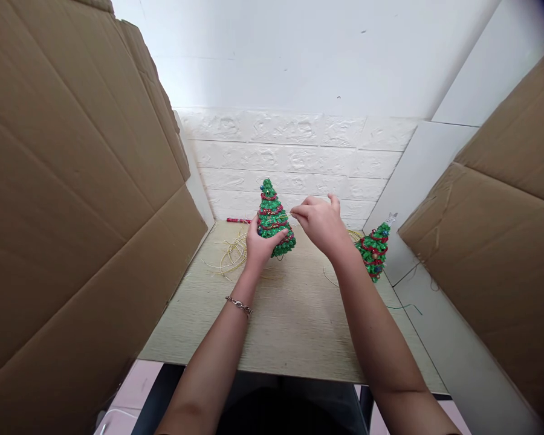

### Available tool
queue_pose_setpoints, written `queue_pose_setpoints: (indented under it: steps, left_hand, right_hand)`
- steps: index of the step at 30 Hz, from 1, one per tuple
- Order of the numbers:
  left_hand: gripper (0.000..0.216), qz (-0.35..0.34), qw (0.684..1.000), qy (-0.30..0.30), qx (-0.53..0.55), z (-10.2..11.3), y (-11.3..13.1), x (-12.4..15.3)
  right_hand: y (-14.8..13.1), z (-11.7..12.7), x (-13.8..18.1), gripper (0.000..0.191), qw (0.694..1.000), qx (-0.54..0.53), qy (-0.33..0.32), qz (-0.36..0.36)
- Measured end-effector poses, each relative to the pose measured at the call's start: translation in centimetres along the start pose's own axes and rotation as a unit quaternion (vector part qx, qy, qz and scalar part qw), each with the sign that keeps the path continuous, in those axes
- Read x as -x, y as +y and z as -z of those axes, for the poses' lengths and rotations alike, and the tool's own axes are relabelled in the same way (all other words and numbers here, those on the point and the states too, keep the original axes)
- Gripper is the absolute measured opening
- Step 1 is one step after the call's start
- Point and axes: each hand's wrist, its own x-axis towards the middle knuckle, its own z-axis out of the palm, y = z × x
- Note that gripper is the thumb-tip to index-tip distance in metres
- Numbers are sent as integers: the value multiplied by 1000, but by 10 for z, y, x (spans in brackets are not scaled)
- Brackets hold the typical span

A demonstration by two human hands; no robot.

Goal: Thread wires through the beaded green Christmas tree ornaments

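- I'm reading the clock in the head view, with the tree sitting at its centre above the far half of the worktop; its tip is leaning slightly toward eleven, and I can't tell whether its base is touching.
- My left hand is coming in from seven o'clock, its fingers wrapping around the lower tree, the thumb lying across the near side.
- My right hand is hovering at three o'clock, its thumb and forefinger pinching a thin pale strand beside the tree, the little finger sticking up.
- A bracelet is circling my left wrist at seven.
- Loose wires, pale and yellow, are lying tangled at eight, just beside the left hand.
- A red stick is resting at nine, near the wall that is rising at twelve.
- A second tree, wearing a clear star, is standing between three and four, tilting toward one, partly hiding behind my right forearm.
- A green wire is curling at four.
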Motion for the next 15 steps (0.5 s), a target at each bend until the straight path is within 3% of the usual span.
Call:
queue_pose_setpoints:
  steps: [6, 11, 15]
  left_hand:
    - [81, -1, 998, -32, -47, -2, 1, 4]
    - [81, -22, 996, -11, -87, -1, 2, 4]
    - [79, -44, 993, 10, -111, -1, 2, 4]
  right_hand:
    - [-4, -2, 0, 32, 998, 57, -15, 6]
    - [-11, -9, -1, 30, 992, 109, -59, 34]
    - [-15, -16, -2, 30, 991, 109, -76, 11]
